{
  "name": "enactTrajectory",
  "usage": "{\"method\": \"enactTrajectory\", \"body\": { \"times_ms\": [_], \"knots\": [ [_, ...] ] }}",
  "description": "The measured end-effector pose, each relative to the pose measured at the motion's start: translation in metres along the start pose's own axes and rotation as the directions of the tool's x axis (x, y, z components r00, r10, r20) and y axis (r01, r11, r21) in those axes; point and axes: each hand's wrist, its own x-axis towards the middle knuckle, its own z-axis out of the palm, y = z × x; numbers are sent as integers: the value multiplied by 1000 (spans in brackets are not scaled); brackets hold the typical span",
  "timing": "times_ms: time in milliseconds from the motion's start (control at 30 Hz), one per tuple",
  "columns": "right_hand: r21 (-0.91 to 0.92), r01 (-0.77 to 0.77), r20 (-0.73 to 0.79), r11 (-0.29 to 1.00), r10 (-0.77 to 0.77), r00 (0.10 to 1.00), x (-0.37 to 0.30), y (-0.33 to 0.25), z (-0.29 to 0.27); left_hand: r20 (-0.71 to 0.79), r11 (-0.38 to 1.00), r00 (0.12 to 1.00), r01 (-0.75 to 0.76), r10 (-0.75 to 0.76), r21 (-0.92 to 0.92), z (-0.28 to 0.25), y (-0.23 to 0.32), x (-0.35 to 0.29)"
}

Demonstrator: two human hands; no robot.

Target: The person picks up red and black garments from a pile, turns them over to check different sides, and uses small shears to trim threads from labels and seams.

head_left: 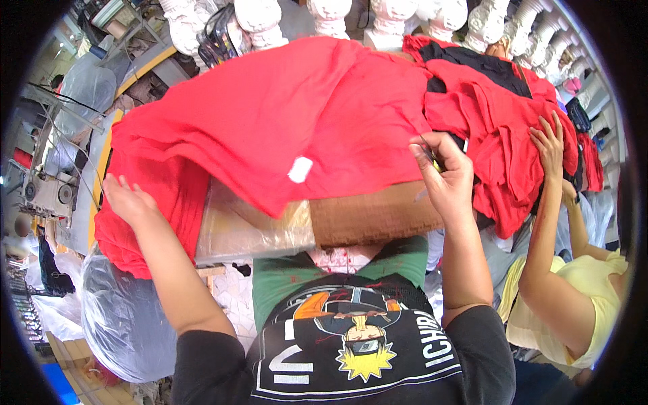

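Note:
A large red garment (270,108) of soft cloth spreads over the table in front of me, with a small white tag (300,169) near its front edge. My left hand (129,201) rests against the draped left part of the red cloth, fingers stretched out. Beside the garment's right edge, my right hand (445,169) is raised and closed on a small dark pointed tool (437,160) with a bit of yellow. Most of that tool is hidden by the fingers, so its exact kind does not show.
Below the cloth lies a brown padded surface (378,214) with clear plastic (256,229) at its left. More red and black garments (499,121) pile up at right, where a co-worker's hand (548,145) touches them. White mannequin-like stands (331,13) line the back; a sewing machine (54,192) stands left.

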Motion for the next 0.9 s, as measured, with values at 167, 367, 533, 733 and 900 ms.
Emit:
{"method": "enactTrajectory", "body": {
  "times_ms": [167,367,533,733,900],
  "knots": [
    [-113,8,90,994,3,996,47,34,22,545,944,838,-209,39,254,28,-41,-99],
    [-377,112,184,920,-44,982,156,110,76,874,491,480,-745,-75,451,21,-107,-138],
    [-509,-78,68,857,131,989,214,161,127,849,450,502,-728,-164,517,7,-136,-143],
    [-256,-340,170,905,389,905,239,149,131,690,634,624,-376,-366,676,9,-134,-121],
    [-382,102,302,919,20,953,234,50,27,560,848,811,-409,169,336,35,-43,-93]
  ]
}}
